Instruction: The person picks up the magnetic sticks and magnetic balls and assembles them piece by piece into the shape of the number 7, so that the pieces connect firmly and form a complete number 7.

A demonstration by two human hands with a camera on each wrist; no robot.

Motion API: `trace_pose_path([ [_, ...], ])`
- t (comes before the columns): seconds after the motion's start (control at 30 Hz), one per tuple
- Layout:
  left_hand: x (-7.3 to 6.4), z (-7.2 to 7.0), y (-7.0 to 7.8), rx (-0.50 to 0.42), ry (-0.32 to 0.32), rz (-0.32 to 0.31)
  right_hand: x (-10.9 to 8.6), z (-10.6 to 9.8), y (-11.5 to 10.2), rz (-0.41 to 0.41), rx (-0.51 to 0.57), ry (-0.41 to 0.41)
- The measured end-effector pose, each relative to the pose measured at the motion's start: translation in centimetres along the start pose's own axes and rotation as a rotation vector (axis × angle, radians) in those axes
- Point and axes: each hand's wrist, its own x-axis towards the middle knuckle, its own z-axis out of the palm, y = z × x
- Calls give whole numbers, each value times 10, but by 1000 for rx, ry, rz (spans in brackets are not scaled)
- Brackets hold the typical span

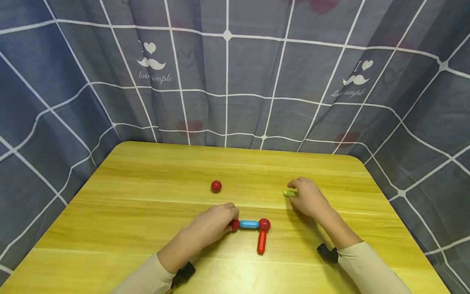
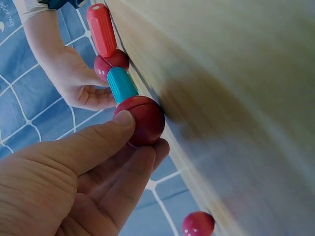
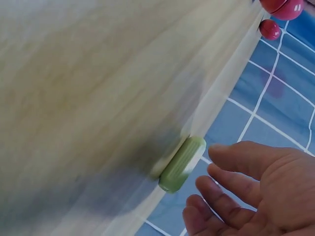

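A blue rod (image 1: 249,224) joins two red balls on the table, and a red rod (image 1: 261,242) extends from the right-hand ball (image 1: 264,224) toward the near side. With thumb and fingers, my left hand (image 1: 213,223) pinches the left-hand red ball (image 2: 146,120) of this chain. Farther right, my right hand (image 1: 307,197) is beside a light green rod (image 3: 182,164) lying on the table. In the right wrist view its thumb and fingers are spread loosely, with a small gap to that rod.
A loose red ball (image 1: 216,186) lies on the wooden table (image 1: 154,183), beyond my left hand. A grey-blue checked curtain (image 1: 205,69) surrounds the table's back and sides. Black wrist cameras (image 1: 327,253) sit under both forearms.
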Motion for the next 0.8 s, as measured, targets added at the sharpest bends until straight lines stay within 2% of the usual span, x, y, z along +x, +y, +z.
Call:
trace_pose_path([
  [0.3,-1,-2,0,6,-10,0,-1,7,2,-36,-42,-43],
  [0.8,-1,-2,0,6,-7,-4,-11,4,0,-18,-44,-108],
])
